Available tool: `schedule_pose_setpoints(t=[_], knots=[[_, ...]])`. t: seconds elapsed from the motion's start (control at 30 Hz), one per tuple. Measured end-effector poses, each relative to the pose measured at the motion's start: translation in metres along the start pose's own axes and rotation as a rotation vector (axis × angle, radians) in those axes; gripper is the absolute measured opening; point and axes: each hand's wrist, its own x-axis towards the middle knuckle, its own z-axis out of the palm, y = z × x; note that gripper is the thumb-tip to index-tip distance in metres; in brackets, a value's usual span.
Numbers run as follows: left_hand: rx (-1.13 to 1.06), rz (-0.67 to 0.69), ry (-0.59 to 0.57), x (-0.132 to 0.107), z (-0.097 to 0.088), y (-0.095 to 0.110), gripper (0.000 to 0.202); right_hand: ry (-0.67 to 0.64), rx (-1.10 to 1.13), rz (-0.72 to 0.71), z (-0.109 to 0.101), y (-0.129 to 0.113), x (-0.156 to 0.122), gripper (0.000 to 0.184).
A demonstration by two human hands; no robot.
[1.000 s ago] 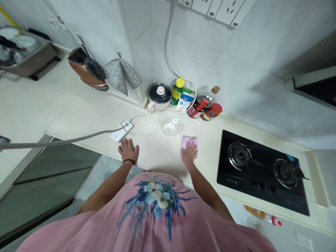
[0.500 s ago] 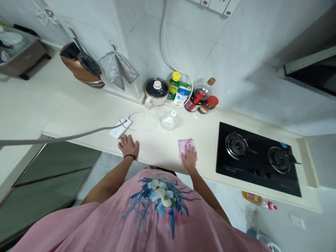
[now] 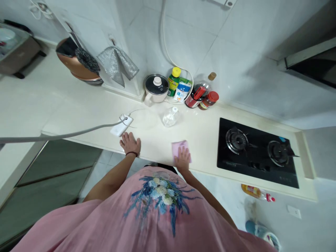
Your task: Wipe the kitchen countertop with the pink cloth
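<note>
My right hand [image 3: 183, 158] lies flat on a pink cloth [image 3: 177, 147] near the counter's front edge, fingers stretched out and pressing it down. Part of the cloth is hidden under the palm. My left hand [image 3: 130, 142], with a dark beaded bracelet at the wrist, rests open on the bare counter [image 3: 152, 147], fingers spread. Just beyond its fingertips is a white power strip [image 3: 121, 126] with a grey cable [image 3: 78, 133] running off to the left. A clear plastic bottle [image 3: 170, 117] stands between and beyond both hands.
Along the wall are a small electric pot [image 3: 156, 89], a green bottle with a yellow cap [image 3: 173, 81], a white and blue packet [image 3: 182, 91] and a red-lidded jar [image 3: 209, 100]. A black gas stove [image 3: 257, 154] is set in the counter at right. A silvery cloth [image 3: 118, 64] hangs at left.
My right hand has slid the pink cloth to the left and slightly nearer the counter's front edge. My left hand stays about where it was. The view has shifted slightly.
</note>
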Motion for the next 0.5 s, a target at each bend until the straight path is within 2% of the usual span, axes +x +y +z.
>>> schedule_pose_setpoints(t=[0.07, 0.13, 0.23, 0.3, 0.37, 0.5], knots=[[0.0, -0.004, -0.001, 0.001, 0.001, -0.001, 0.076, -0.046, 0.02, -0.233, 0.003, -0.042, 0.011, 0.07], [-0.007, -0.002, 0.004, 0.001, 0.002, -0.001, 0.076, -0.077, 0.037, -0.409, 0.003, -0.072, 0.021, 0.07], [-0.013, 0.007, 0.013, 0.001, 0.002, -0.002, 0.076, -0.108, 0.044, -0.534, 0.0, -0.086, 0.03, 0.069], [-0.013, 0.011, 0.019, 0.0, 0.002, -0.002, 0.076, -0.126, 0.047, -0.546, -0.004, -0.076, 0.029, 0.067], [-0.014, 0.014, 0.024, 0.0, 0.002, -0.002, 0.076, -0.13, 0.049, -0.49, -0.006, -0.052, 0.02, 0.065], [-0.015, 0.018, 0.036, -0.001, 0.002, -0.001, 0.075, -0.066, 0.038, -0.171, -0.009, 0.016, -0.006, 0.063]])
